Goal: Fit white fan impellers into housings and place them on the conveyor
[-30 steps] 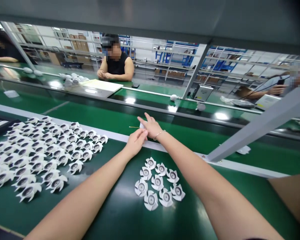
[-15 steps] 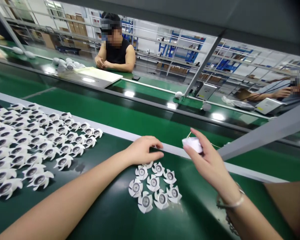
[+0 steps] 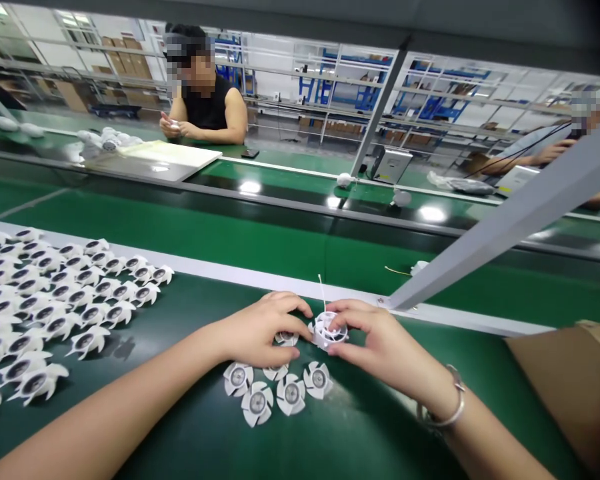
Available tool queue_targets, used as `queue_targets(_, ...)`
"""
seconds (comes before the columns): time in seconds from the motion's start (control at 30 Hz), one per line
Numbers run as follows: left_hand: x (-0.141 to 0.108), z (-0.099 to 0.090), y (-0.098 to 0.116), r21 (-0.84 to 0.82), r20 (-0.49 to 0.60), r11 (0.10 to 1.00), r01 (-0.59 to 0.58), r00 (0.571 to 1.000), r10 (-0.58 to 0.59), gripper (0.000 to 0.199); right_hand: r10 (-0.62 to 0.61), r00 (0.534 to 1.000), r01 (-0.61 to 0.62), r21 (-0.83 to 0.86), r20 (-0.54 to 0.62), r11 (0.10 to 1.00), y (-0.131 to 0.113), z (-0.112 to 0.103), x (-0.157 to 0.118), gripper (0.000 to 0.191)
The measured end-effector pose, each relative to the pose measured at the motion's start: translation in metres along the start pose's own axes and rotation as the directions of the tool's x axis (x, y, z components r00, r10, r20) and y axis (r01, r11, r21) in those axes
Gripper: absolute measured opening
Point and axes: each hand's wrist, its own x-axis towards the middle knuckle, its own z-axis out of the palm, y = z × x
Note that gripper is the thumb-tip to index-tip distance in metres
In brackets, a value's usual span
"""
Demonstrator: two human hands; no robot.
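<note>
My right hand (image 3: 375, 333) grips a round white fan housing (image 3: 329, 331) with open spokes, and a thin wire stands up from it. Just left of the housing, my left hand (image 3: 267, 327) is over the small group of white fan wheels, thumb and fingers apart around one fan wheel (image 3: 286, 338) that they partly cover. Whether it grips that wheel cannot be made out. Several more wheels lie below the hand, among them one (image 3: 291, 393) with its grey hub upward. A large batch of similar wheels (image 3: 60, 323) covers the left of the green table (image 3: 180, 413).
A grey slanted post (image 3: 485, 233) rises at right, with a cardboard box (image 3: 565, 380) beside it. Behind the table's pale edge runs a green belt (image 3: 260, 247) bearing a white part (image 3: 419, 267). Across it sits a person (image 3: 207, 107); another person's arm shows at far right.
My right hand has come down and left, bringing the white housing close to my left hand. My left hand has moved lower over the small group. The camera view has shifted.
</note>
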Motion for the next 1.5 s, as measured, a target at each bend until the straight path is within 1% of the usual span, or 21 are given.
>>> queue_targets(0.1,0.001,-0.001,-0.002,-0.087,-0.048,0.996,0.008,0.999,-0.012,0.011,-0.042,0.999,0.042,-0.047,-0.015,0.998,0.002,0.008,-0.001,0.017)
queue_targets(0.17,0.002,-0.001,-0.003,-0.123,-0.112,0.992,0.001,0.994,-0.015,0.005,-0.085,0.996,0.083,-0.111,-0.006,0.99,0.004,0.014,-0.001,0.018)
queue_targets(0.27,0.004,0.002,-0.004,-0.129,-0.263,0.991,-0.045,0.965,0.009,0.007,-0.115,0.993,0.115,-0.222,0.011,0.968,0.007,0.021,0.0,0.024)
queue_targets(0.33,0.005,0.005,-0.004,-0.096,-0.317,0.991,-0.094,0.947,0.059,0.012,-0.093,0.996,0.091,-0.261,0.004,0.961,0.008,0.025,0.0,0.026)
queue_targets(0.43,0.005,0.01,-0.004,0.029,-0.295,0.994,-0.11,0.949,0.113,0.023,-0.048,0.999,0.042,-0.286,-0.014,0.957,0.007,0.028,0.0,0.024)
queue_targets(0.53,0.006,0.012,-0.005,0.17,-0.231,0.981,-0.093,0.964,0.132,0.024,-0.039,0.999,0.033,-0.319,-0.013,0.947,0.004,0.03,0.003,0.025)
queue_targets(0.6,0.009,0.011,-0.004,0.218,-0.203,0.972,-0.082,0.971,0.127,0.022,-0.029,1.0,0.025,-0.331,-0.007,0.943,0.001,0.03,0.005,0.026)
queue_targets(0.7,0.011,0.006,-0.002,0.21,-0.18,0.976,-0.055,0.979,0.094,0.02,-0.013,1.0,0.011,-0.302,-0.004,0.953,-0.002,0.028,0.007,0.023)
queue_targets(0.77,0.009,0.0,-0.004,0.149,-0.159,0.988,-0.043,0.985,0.067,0.02,-0.029,1.0,0.029,-0.268,0.003,0.963,-0.002,0.024,0.008,0.02)
queue_targets(0.8,0.006,-0.002,-0.007,0.106,-0.171,0.994,-0.031,0.984,0.048,0.021,-0.045,0.999,0.048,-0.251,0.019,0.967,-0.001,0.021,0.009,0.018)
queue_targets(0.87,0.0,-0.006,-0.018,0.002,-0.268,1.0,0.029,0.963,-0.028,0.02,-0.056,0.997,0.067,-0.256,0.052,0.964,0.003,0.016,0.012,0.016)
queue_targets(0.9,-0.003,-0.008,-0.026,-0.049,-0.346,0.996,0.075,0.934,-0.087,0.019,-0.037,0.998,0.048,-0.298,0.042,0.953,0.007,0.013,0.013,0.018)
queue_targets(0.93,-0.006,-0.009,-0.034,-0.09,-0.417,0.988,0.122,0.897,-0.148,0.018,-0.005,1.0,0.006,-0.365,0.004,0.931,0.012,0.01,0.015,0.025)
queue_targets(0.97,-0.007,-0.009,-0.042,-0.109,-0.462,0.982,0.155,0.867,-0.188,0.019,0.029,0.998,-0.052,-0.438,-0.058,0.898,0.017,0.007,0.017,0.034)
queue_targets(1.0,-0.008,-0.009,-0.049,-0.12,-0.492,0.976,0.182,0.843,-0.218,0.022,0.058,0.99,-0.117,-0.501,-0.132,0.858,0.024,0.004,0.018,0.043)
queue_targets(1.03,-0.008,-0.009,-0.054,-0.12,-0.505,0.972,0.2,0.831,-0.233,0.025,0.076,0.976,-0.177,-0.543,-0.203,0.821,0.03,0.0,0.02,0.049)
queue_targets(1.1,-0.007,-0.007,-0.059,-0.109,-0.495,0.971,0.212,0.836,-0.238,0.028,0.091,0.955,-0.244,-0.572,-0.282,0.783,0.044,-0.008,0.02,0.055)
queue_targets(1.23,-0.004,-0.005,-0.053,-0.059,-0.411,0.982,0.177,0.893,-0.186,0.021,0.109,0.938,-0.292,-0.58,-0.329,0.76,0.064,-0.021,0.018,0.047)
queue_targets(1.3,-0.005,-0.004,-0.048,-0.038,-0.382,0.986,0.163,0.909,-0.165,0.02,0.11,0.935,-0.3,-0.585,-0.338,0.753,0.068,-0.023,0.016,0.045)
queue_targets(1.4,-0.005,-0.005,-0.046,-0.026,-0.372,0.987,0.16,0.915,-0.158,0.025,0.119,0.928,-0.319,-0.591,-0.352,0.741,0.071,-0.02,0.015,0.045)
queue_targets(1.5,-0.005,-0.005,-0.047,-0.025,-0.376,0.988,0.152,0.914,-0.15,0.027,0.158,0.918,-0.359,-0.595,-0.363,0.719,0.071,-0.017,0.024,0.049)
